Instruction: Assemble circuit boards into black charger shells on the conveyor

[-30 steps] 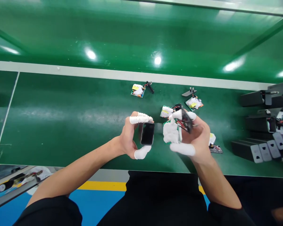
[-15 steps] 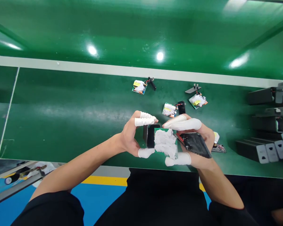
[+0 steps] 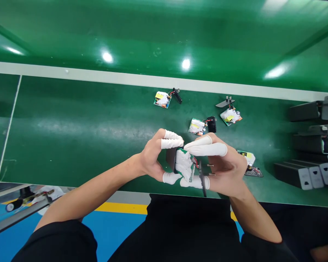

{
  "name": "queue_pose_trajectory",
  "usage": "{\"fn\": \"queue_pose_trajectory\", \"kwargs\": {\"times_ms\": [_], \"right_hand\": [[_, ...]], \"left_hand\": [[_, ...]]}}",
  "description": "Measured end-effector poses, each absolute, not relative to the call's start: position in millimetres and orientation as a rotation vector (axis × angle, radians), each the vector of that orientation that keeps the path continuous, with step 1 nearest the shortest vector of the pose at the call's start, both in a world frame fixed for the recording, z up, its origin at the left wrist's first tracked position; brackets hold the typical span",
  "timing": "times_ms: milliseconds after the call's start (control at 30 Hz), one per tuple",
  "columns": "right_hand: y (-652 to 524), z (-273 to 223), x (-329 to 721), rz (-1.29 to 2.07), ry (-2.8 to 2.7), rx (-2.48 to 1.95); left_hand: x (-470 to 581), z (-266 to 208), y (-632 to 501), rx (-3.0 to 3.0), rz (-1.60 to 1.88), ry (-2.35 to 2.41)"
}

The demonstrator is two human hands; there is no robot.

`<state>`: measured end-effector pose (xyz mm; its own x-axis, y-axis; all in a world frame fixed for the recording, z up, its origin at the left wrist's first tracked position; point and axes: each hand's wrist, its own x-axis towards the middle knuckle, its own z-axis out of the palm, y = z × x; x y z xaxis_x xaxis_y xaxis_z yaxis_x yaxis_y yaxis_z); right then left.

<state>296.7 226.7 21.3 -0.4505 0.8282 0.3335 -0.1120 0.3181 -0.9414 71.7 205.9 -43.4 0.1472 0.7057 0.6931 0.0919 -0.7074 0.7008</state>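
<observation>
Circuit board (image 3: pixel 184 164), topped with white paste, sits at the open end of a dark case (image 3: pixel 170 159), above the green desk (image 3: pixel 84 145); the left hand (image 3: pixel 154 156) is clamped around the case; the right hand (image 3: pixel 227 164) grips the board by opposite edges; a pronged cover (image 3: pixel 202 177) on red wires stands beside it; four similar boards (image 3: pixel 197 127) lie around.
</observation>
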Motion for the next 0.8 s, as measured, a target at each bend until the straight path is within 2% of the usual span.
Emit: {"fn": "queue_pose_trajectory", "kwargs": {"times_ms": [800], "right_hand": [[232.0,27.8,294.7,1.075,-1.855,-0.608]], "left_hand": [[69.8,-40.4,206.5,1.887,1.527,0.759]]}}
